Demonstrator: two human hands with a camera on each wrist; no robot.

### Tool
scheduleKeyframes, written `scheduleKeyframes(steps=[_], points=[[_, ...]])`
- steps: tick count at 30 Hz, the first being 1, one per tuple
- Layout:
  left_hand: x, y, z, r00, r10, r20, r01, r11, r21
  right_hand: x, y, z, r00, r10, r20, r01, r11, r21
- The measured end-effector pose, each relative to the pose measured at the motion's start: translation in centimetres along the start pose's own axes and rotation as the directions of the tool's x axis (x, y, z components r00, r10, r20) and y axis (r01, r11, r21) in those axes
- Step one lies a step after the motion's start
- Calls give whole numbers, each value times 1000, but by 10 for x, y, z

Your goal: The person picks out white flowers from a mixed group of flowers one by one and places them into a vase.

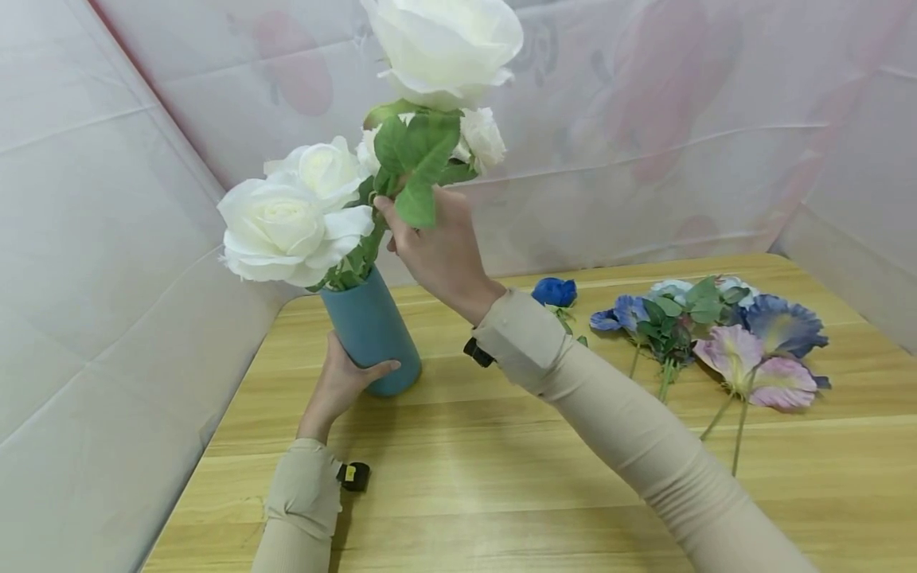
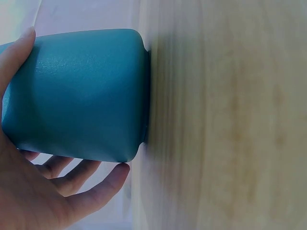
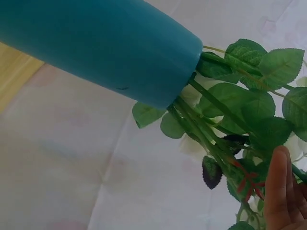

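Note:
A blue-teal vase stands on the wooden table with several artificial white roses in its mouth. My left hand grips its lower part, the thumb on one side and the fingers round the other; the vase wall fills much of the left wrist view. Above the rim, my right hand pinches the stem of a tall white rose, partly hidden by green leaves. Two large white roses lean out to the left. In the right wrist view, green stems run from the vase mouth towards the right fingers.
On the right of the table lie a blue rose, pink flowers, a blue-purple flower and a leafy bunch. White patterned sheets hang behind and on both sides.

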State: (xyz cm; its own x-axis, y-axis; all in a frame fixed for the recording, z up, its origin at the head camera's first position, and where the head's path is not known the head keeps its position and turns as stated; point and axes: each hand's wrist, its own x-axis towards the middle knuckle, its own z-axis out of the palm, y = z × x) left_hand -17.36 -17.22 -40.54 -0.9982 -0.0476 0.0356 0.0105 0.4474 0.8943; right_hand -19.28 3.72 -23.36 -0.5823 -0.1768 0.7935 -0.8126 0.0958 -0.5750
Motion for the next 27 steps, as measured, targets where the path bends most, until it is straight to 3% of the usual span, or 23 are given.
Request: scheduleKeyframes(steps=[11,16,23,27], points=[[2,-2,-1,1000,-3,13,3,1000,-2,2,13,16,991,-81,103,102,971,-217],[3,-2,1,1000,15,4,-15,1000,6,-2,20,22,989,-35,146,62,980,-187],[2,-2,2,1000,24,7,-24,1000,-1,-4,22,26,980,7,198,52,955,-293],[2,-2,2,1000,24,9,-24,1000,-5,-1,22,27,977,47,209,13,960,-279]])
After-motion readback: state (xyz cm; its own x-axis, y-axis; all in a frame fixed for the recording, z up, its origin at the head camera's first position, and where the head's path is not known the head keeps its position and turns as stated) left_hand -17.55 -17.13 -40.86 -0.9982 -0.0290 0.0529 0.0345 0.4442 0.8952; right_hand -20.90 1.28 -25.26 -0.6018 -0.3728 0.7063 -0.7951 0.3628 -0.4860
